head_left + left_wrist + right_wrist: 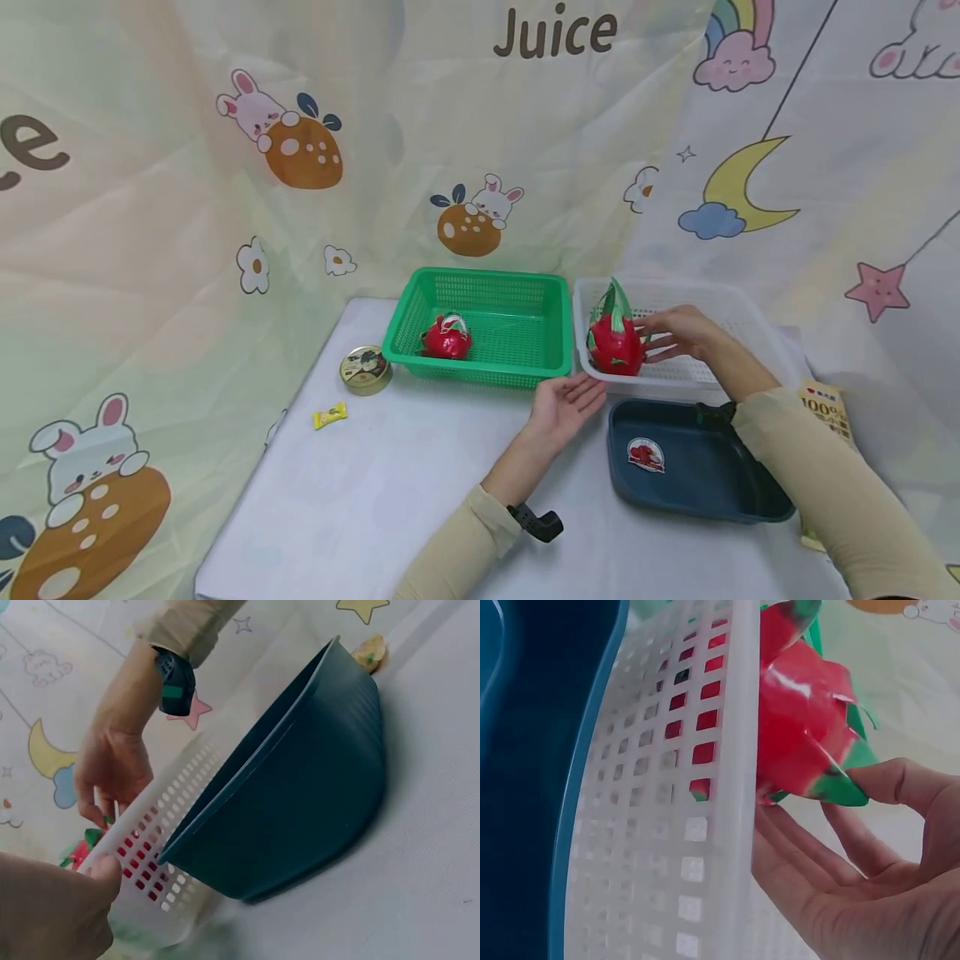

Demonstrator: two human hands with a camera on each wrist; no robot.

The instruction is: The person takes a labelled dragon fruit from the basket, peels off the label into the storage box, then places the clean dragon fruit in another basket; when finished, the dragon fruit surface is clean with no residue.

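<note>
A red dragon fruit (617,343) with green leaf tips stands upright at the front left of the white basket (738,333). My right hand (678,332) is at its right side. In the right wrist view, thumb and fingers pinch a green tip of the dragon fruit (810,727), the lower fingers partly hidden by the basket rim. My left hand (567,406) lies palm up at the basket's front left corner, fingers extended toward its rim. In the left wrist view, the left thumb (106,871) is right at the rim of the white basket (180,795).
Beside the white basket is a green basket (517,333) holding another red dragon fruit (447,337). A dark blue tray (697,492) sits under the right forearm. At left lie a round tin (365,370) and a small yellow packet (330,415). Yellow packaging (827,410) stands at right.
</note>
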